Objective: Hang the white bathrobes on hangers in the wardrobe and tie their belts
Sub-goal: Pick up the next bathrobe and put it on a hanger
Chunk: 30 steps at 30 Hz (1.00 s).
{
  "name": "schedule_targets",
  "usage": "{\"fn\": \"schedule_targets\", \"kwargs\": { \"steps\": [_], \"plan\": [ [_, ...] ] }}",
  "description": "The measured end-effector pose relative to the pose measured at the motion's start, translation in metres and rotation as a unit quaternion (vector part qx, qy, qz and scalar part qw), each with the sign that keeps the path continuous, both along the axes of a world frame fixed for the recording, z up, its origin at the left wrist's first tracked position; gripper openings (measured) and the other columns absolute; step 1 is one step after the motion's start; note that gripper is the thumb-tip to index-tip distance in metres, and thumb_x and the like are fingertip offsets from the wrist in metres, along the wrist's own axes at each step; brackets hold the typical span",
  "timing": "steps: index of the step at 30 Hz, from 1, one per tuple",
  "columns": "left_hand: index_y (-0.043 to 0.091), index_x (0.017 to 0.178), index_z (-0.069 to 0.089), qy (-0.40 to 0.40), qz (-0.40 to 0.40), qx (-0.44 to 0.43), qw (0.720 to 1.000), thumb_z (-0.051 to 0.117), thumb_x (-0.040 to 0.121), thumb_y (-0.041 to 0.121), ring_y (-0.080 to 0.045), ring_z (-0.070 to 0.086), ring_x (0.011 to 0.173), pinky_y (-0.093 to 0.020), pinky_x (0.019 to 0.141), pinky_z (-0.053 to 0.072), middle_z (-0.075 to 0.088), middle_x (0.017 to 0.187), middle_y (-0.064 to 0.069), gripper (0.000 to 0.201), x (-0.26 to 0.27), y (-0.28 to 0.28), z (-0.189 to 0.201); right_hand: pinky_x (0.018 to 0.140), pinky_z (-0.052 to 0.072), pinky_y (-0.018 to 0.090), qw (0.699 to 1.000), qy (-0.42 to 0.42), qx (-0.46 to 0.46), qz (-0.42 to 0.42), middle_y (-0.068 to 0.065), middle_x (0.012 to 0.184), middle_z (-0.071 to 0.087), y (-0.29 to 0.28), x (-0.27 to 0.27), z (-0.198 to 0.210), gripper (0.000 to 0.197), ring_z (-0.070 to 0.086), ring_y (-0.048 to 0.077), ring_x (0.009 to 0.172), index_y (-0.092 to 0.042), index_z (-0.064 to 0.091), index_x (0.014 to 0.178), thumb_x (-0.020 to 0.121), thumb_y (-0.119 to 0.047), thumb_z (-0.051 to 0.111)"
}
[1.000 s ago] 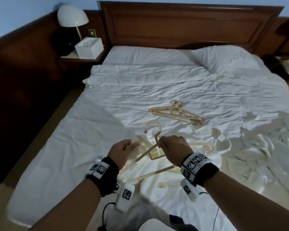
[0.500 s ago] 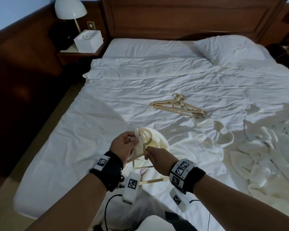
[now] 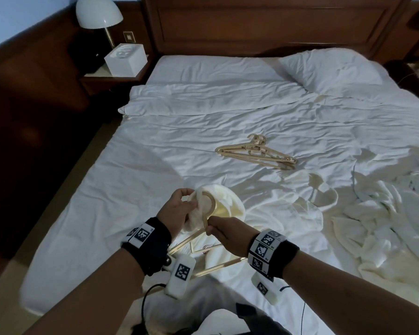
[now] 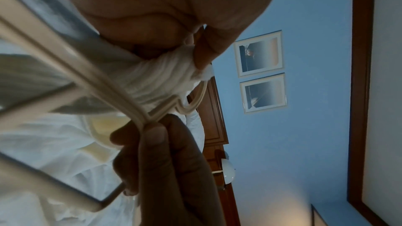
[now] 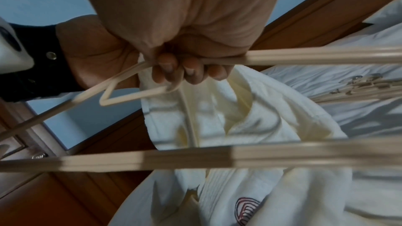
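Note:
A white bathrobe (image 3: 230, 209) lies on the bed's near edge, its collar lifted up between my hands. My left hand (image 3: 179, 209) pinches the collar fabric (image 4: 165, 75) beside the hook of a beige plastic hanger (image 3: 207, 213). My right hand (image 3: 224, 234) grips that hanger at the base of its neck, fingers (image 5: 174, 73) curled round the bar (image 5: 304, 59). The hanger's lower bar runs under my wrists. The robe's red embroidered crest (image 5: 246, 210) shows below. A belt loop (image 3: 324, 192) lies on the sheet to the right.
Several spare beige hangers (image 3: 257, 153) lie stacked in the middle of the bed (image 3: 203, 117). A second crumpled white robe (image 3: 385, 226) is heaped at the right. A nightstand (image 3: 111, 78) with a lamp (image 3: 98, 13) and white box (image 3: 126, 59) stands at the far left.
The hanger has turned from lying flat to upright, hook up. My left hand has lifted the robe collar up against the hook, and both hands have drawn closer together.

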<state>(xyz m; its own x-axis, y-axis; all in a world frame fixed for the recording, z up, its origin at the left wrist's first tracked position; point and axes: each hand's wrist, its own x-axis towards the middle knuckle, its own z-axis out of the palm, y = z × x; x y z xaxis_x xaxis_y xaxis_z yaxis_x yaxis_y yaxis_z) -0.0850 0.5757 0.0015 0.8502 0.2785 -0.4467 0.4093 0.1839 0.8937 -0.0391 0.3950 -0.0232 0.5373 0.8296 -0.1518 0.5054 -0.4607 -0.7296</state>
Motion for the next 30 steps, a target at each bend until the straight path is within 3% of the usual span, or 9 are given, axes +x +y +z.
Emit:
{"fn": "schedule_targets", "kwargs": {
  "steps": [3, 6, 10, 14, 17, 21, 24, 27, 30],
  "plan": [
    [0.019, 0.106, 0.055, 0.011, -0.003, -0.063, 0.998, 0.054, 0.084, 0.008, -0.03, 0.06, 0.087, -0.04, 0.075, 0.046, 0.066, 0.098, -0.019, 0.025, -0.002, -0.001, 0.007, 0.063, 0.034, 0.006, 1.0, -0.002, 0.017, -0.015, -0.016, 0.071, 0.051, -0.004, -0.002, -0.003, 0.022, 0.048, -0.008, 0.063, -0.013, 0.059, 0.098, 0.102, -0.023, 0.04],
    [0.013, 0.109, 0.053, 0.024, -0.032, -0.095, 0.995, 0.048, 0.074, 0.005, -0.03, 0.053, 0.083, -0.035, 0.067, 0.043, 0.057, 0.095, -0.022, 0.036, -0.007, 0.0, 0.015, 0.066, 0.035, 0.012, 1.0, -0.022, 0.021, 0.006, -0.013, 0.077, 0.054, -0.008, -0.003, -0.004, 0.021, 0.046, 0.004, 0.067, -0.011, 0.058, 0.097, 0.102, -0.023, 0.041],
    [0.009, 0.108, 0.053, 0.013, -0.035, -0.114, 0.993, 0.028, 0.084, -0.006, -0.027, 0.057, 0.07, -0.031, 0.059, 0.047, 0.062, 0.086, -0.02, 0.037, -0.014, 0.003, 0.017, 0.066, 0.036, 0.012, 0.999, -0.029, 0.036, 0.02, -0.007, 0.078, 0.053, -0.012, -0.008, -0.004, 0.019, 0.044, 0.006, 0.069, -0.012, 0.057, 0.096, 0.102, -0.021, 0.042],
    [0.01, 0.107, 0.054, -0.016, -0.035, -0.107, 0.994, 0.032, 0.093, 0.0, -0.025, 0.061, 0.072, -0.032, 0.059, 0.048, 0.066, 0.082, -0.015, 0.028, -0.018, -0.002, 0.018, 0.074, 0.043, 0.032, 0.997, -0.049, 0.013, 0.059, -0.001, 0.077, 0.053, -0.014, -0.009, -0.004, 0.02, 0.048, 0.017, 0.074, -0.014, 0.054, 0.093, 0.102, -0.025, 0.04],
    [0.013, 0.104, 0.055, -0.023, -0.019, -0.094, 0.995, 0.038, 0.095, -0.002, -0.02, 0.063, 0.065, -0.029, 0.058, 0.048, 0.068, 0.076, -0.011, 0.024, -0.019, -0.005, 0.015, 0.076, 0.044, 0.035, 0.997, -0.043, 0.01, 0.068, 0.002, 0.079, 0.055, -0.011, -0.011, -0.004, 0.022, 0.049, 0.018, 0.077, -0.012, 0.055, 0.097, 0.102, -0.027, 0.039],
    [0.015, 0.099, 0.056, -0.026, 0.003, -0.116, 0.993, 0.044, 0.094, -0.005, -0.021, 0.065, 0.064, -0.031, 0.054, 0.051, 0.069, 0.079, -0.013, 0.024, -0.022, 0.0, 0.014, 0.079, 0.042, 0.033, 0.994, -0.074, 0.014, 0.081, 0.008, 0.084, 0.061, -0.008, -0.013, -0.004, 0.023, 0.051, 0.023, 0.083, -0.012, 0.057, 0.101, 0.102, -0.026, 0.04],
    [0.016, 0.085, 0.061, -0.02, -0.018, -0.074, 0.997, 0.048, 0.091, -0.009, -0.02, 0.058, 0.055, -0.025, 0.046, 0.045, 0.066, 0.07, -0.01, 0.029, -0.03, 0.002, 0.013, 0.08, 0.042, 0.034, 0.99, -0.114, 0.024, 0.074, 0.004, 0.084, 0.063, -0.006, -0.011, -0.005, 0.025, 0.053, 0.025, 0.083, -0.016, 0.059, 0.1, 0.101, -0.031, 0.039],
    [0.021, 0.063, 0.069, -0.013, -0.1, 0.065, 0.993, 0.053, 0.086, -0.013, -0.013, 0.047, 0.047, -0.022, 0.049, 0.04, 0.058, 0.056, -0.001, 0.044, -0.038, 0.002, 0.005, 0.075, 0.04, 0.033, 0.993, -0.093, 0.068, 0.025, -0.001, 0.077, 0.057, -0.002, -0.009, -0.004, 0.021, 0.048, 0.02, 0.077, -0.013, 0.06, 0.094, 0.098, -0.025, 0.044],
    [0.025, 0.064, 0.067, 0.004, -0.165, 0.119, 0.979, 0.064, 0.075, 0.007, -0.018, 0.049, 0.055, -0.029, 0.058, 0.041, 0.057, 0.06, -0.004, 0.021, -0.042, 0.004, 0.006, 0.076, 0.042, 0.034, 0.991, -0.111, 0.066, 0.039, 0.002, 0.081, 0.062, 0.001, -0.007, -0.003, 0.02, 0.052, 0.023, 0.08, -0.011, 0.064, 0.094, 0.097, -0.023, 0.047]
  ]
}}
